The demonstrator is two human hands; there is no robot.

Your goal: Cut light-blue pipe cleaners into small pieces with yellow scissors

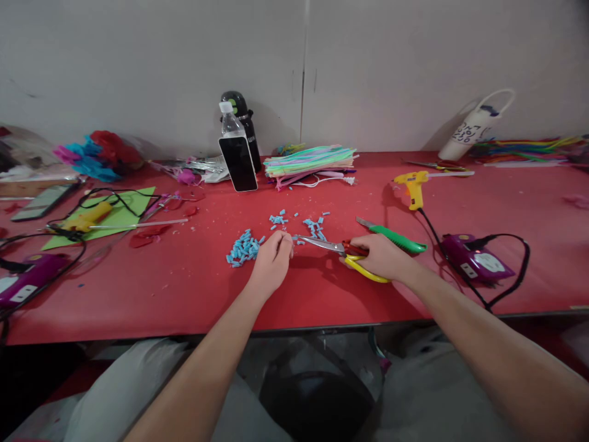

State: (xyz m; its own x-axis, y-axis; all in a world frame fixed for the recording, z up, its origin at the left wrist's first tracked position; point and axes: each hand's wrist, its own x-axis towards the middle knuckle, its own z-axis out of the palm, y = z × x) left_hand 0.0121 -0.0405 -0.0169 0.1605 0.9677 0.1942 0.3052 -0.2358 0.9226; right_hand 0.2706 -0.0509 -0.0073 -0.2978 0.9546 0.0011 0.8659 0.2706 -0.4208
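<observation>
My right hand (pixel 375 255) is wrapped round the handles of a pair of scissors (pixel 329 244) with yellow and red grips. The blades point left, and their tips reach the fingertips of my left hand (pixel 275 255). Those fingers are pinched together; what they hold, if anything, is too small to make out. Beside my left hand lies a heap of short blue pieces (pixel 245 248). Smaller clusters of blue pieces (pixel 315 228) lie just beyond the blades. A green utility knife (pixel 398 238) rests behind my right hand.
A phone (pixel 238 164) leans on a clear bottle (pixel 230 124) before a black bottle (pixel 250 132). Right of it lie bundled pipe cleaners (pixel 310 161). A yellow glue gun (pixel 414 187) and purple power strip (pixel 478 258) stand right; another glue gun (pixel 94 215) lies left on green paper (pixel 138 199).
</observation>
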